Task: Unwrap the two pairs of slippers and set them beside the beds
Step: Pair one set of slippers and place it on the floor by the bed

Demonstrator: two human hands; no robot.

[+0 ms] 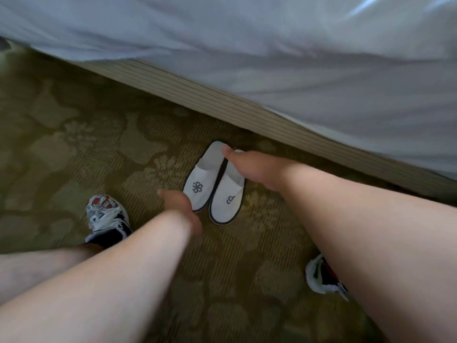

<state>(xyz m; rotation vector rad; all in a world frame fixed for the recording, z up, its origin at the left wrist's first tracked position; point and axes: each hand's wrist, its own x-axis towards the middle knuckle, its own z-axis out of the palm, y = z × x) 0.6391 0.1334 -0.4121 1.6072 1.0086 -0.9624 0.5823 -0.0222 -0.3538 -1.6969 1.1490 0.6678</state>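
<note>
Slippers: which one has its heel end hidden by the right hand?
The right slipper, on the person's right side: the right hand covers its heel end. The left slipper shows its open heel.

A pair of white slippers (223,186) with dark logos is lying unwrapped, side by side, on the carpet (99,134) beside the bed (272,58).

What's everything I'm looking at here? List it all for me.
bedcover: one, white, across the top
bed base: one, striped beige, below the bedcover
carpet: one, olive patterned, the floor
slippers: two, white with dark trim and logo, side by side on the carpet by the bed base
sneakers: two, white, black and red, on the person's feet
left hand: one, blurred, by one slipper's toe
right hand: one, thumb on the slippers' heel end, fingers hidden
</note>
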